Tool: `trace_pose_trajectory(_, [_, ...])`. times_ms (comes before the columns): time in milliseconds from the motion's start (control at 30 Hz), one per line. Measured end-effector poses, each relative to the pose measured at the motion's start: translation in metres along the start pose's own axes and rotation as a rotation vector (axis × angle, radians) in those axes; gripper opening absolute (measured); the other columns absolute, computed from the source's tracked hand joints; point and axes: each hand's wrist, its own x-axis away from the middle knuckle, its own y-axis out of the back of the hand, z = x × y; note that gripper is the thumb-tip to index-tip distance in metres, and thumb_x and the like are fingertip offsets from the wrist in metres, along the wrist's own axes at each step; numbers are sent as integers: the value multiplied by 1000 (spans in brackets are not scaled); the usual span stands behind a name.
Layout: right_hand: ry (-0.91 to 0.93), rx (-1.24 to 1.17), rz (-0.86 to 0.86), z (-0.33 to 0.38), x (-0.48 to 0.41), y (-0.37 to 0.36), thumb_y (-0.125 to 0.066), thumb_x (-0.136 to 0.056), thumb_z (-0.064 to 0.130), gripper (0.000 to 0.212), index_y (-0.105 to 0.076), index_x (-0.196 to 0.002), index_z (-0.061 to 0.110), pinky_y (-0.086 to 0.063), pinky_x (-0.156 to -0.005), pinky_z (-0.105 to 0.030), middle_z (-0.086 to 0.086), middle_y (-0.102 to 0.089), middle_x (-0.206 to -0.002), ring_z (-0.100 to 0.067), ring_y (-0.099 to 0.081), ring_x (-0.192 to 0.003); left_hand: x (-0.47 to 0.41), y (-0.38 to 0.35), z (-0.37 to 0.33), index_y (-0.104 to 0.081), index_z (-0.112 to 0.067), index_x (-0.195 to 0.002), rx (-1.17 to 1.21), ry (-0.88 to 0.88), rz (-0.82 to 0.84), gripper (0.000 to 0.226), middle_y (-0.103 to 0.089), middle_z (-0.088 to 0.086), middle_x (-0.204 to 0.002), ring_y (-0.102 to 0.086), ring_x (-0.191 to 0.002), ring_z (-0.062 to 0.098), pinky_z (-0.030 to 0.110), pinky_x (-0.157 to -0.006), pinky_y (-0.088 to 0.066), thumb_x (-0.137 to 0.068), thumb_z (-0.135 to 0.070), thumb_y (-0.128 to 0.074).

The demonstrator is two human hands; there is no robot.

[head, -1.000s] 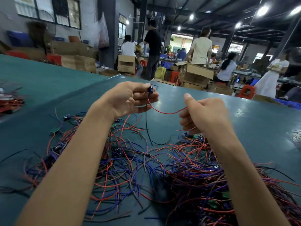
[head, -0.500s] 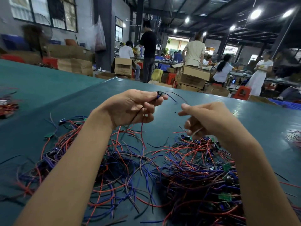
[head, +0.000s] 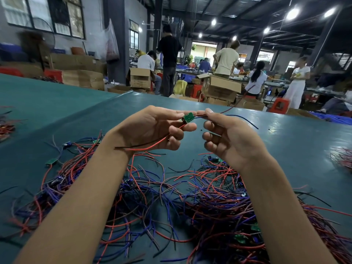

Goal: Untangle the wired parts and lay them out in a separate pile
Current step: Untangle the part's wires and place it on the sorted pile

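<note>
I am holding one small green board [head: 188,117] above the table [head: 57,103], over one tangle [head: 190,197] of red, blue and black wires. My left hand [head: 150,128] is pinching the board. Its leads [head: 152,146] are trailing left and right, two each way, my right hand [head: 228,141] pinching them just beside it.

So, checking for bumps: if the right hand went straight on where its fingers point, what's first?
Likely the board the left hand pinches, just past the wires the right hand holds; depth unclear.

wire tangle [head: 190,197]: below the grip, partly under forearms [head: 91,202], cut by bottom edge
green board [head: 188,117]: markings too small
</note>
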Motion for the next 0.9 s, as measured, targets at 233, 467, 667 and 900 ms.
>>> trace_pose_trajectory(233, [-71,-299,12,6,-5,8,-64,-95,21,15,-74,-98,10,-42,-41,-18,6,-53,-62,-7,-50,-49,-5,-11,-1,-70,-14,-107,-456,-118,-285,30,-76,9,-111,-59,-63,6,18,-53,-49,-80,-25,-79])
trace_pose_trajectory(467, [-83,-543,-147,6,-9,24,-61,-95,13,13,-71,-95,4,-41,-43,-16,5,-52,-58,-7,-48,-46,-11,-22,-2,-71,-11,-108,-721,-125,-439,30,-78,6,-101,-70,-68,11,16,-47,-42,-81,-17,-82])
trace_pose_trajectory(667, [-51,-516,-252,11,-11,40,-62,-95,13,11,-69,-97,6,-39,-42,-17,7,-50,-60,-6,-47,-47,-10,-28,-2,-71,-7,-107,-687,-69,-416,21,-78,10,-100,-77,-80,19,16,-48,-43,-87,-4,-75])
trace_pose_trajectory(900, [133,-172,-494,51,19,89,-65,-89,17,10,-70,-96,12,-37,-45,-15,12,-47,-53,-5,-45,-44,-27,-67,16,-69,-9,-109,-682,-49,-259,16,-79,8,-97,-76,-72,19,18,-43,-39,-93,-10,-71])
